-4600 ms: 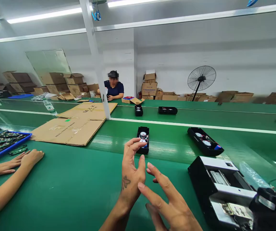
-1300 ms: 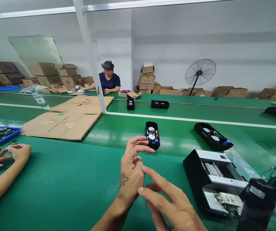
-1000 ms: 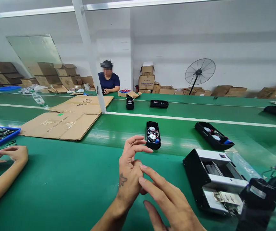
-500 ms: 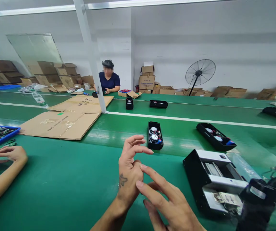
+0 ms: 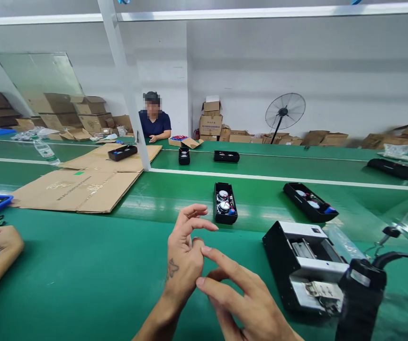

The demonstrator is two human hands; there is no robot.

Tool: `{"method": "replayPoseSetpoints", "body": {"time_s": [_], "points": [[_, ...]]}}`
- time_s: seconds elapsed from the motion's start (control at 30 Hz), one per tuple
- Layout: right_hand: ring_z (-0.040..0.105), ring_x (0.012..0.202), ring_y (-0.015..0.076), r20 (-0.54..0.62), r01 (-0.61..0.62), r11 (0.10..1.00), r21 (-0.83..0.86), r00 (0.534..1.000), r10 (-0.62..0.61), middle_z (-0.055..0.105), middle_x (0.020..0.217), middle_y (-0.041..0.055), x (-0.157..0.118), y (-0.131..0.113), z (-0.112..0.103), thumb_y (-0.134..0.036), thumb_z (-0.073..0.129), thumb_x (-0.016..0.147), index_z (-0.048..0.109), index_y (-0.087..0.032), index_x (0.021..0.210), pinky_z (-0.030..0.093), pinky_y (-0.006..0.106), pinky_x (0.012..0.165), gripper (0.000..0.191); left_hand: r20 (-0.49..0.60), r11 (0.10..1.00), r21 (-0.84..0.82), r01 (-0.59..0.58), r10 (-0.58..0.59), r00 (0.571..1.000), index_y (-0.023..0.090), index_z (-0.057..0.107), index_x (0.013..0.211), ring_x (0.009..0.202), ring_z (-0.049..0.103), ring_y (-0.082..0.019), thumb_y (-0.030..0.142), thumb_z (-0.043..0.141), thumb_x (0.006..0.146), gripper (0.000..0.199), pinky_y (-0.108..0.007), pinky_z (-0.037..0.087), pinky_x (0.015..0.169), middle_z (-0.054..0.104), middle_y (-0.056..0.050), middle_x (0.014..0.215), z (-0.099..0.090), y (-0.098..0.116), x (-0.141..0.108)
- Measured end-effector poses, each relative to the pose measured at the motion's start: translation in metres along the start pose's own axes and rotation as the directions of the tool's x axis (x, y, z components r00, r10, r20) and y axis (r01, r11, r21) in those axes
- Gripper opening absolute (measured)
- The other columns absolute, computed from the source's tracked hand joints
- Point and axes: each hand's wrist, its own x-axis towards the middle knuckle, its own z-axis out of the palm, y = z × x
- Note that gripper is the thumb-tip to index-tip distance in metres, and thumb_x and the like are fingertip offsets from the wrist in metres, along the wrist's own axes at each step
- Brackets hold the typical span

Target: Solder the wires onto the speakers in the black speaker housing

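Well, the black case lies face up on the surface, just beyond my left hand. One careless forward sweep of those loosely spread fingers could knock it askew. Its long axis runs away from me, far end leaning slightly left, the blue part at the near end. My right hand, fingers apart, touches the left near the thumb, though whether pressing or merely resting I can't tell. Rightward stands a black-and-silver machine
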Motion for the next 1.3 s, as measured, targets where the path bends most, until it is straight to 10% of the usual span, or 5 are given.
{"method": "replayPoseSetpoints", "body": {"time_s": [0.17,0.37,0.63,1.3], "points": [[0.079,0.104,0.0178,-0.088,-0.032,0.999,-0.016,0.996,0.03,0.078,0.124,0.0128,0.004,0.006,-0.011,-0.003,0.058,0.09,0.07,-0.017,0.115,0.062,0.024,0.095,0.031,0.128,0.993,-0.018,-0.121,0.122,0.984,0.027,0.075,0.084,0.114,0.066,-0.02,0.005,0.053,0.086,0.031,-0.026,0.057,0.086,0.069,-0.004,0.11,-0.004,0.004,-0.002],[0.081,0.088,0.0137,-0.224,-0.08,0.995,0.053,0.97,0.09,0.084,0.097,0.0024,0.013,0.002,-0.021,-0.009,0.061,0.094,0.07,-0.022,0.112,0.062,0.016,0.089,0.023,0.385,0.896,0.034,-0.443,0.397,0.833,0.028,0.074,0.109,0.118,0.064,-0.029,0.016,0.058,0.094,0.026,-0.052,0.049,0.111,0.074,-0.007,0.1,-0.005,0.014,-0.012],[0.082,0.084,0.0162,-0.256,-0.076,0.996,0.045,0.963,0.085,0.085,0.095,0.0025,0.01,0.006,-0.021,-0.009,0.059,0.091,0.071,-0.023,0.114,0.064,0.019,0.085,0.03,0.408,0.791,0.073,-0.607,0.531,0.742,0.036,0.078,0.111,0.101,0.074,-0.028,0.018,0.069,0.092,0.027,-0.06,0.056,0.105,0.08,-0.005,0.096,-0.003,0.014,-0.009],[0.082,0.083,0.0158,-0.258,-0.038,0.999,0.024,0.965,0.043,0.084,0.093,0.0051,0.01,0.011,-0.021,-0.006,0.057,0.091,0.073,-0.018,0.106,0.063,0.02,0.081,0.025,0.429,0.8,0.005,-0.6,0.54,0.724,0.03,0.076,0.103,0.102,0.073,-0.025,0.011,0.073,0.088,0.024,-0.053,0.055,0.108,0.08,-0.004,0.098,-0.002,0.01,-0.005]]}}
